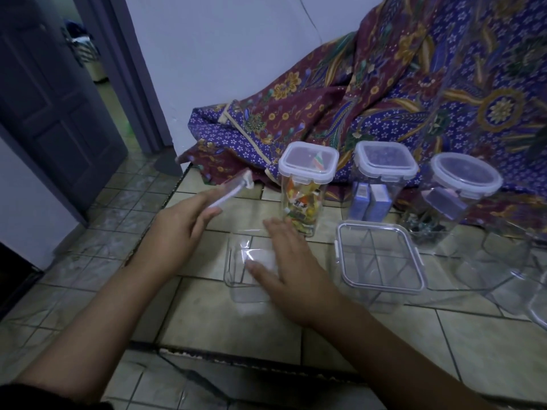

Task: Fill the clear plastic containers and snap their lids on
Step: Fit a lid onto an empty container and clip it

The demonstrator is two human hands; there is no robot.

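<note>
My left hand (177,229) holds a clear lid (231,187) tilted up in the air, left of the jars. My right hand (293,261) rests palm down over the right part of a small open clear container (236,270) on the tiled floor; its thumb lies inside the mouth. What the container holds is not visible. To the right stands a square clear container (380,255) with a lid on top. Behind stand three lidded jars: one with colourful wrapped sweets (306,184), one with blue boxes (376,187), one round jar (455,196) with small items.
More empty clear containers (500,261) lie at the right edge. A patterned purple and maroon cloth (384,99) is draped behind the jars. A dark open door (53,108) and doorway are at the far left. A raised floor step edge (236,356) runs below my arms.
</note>
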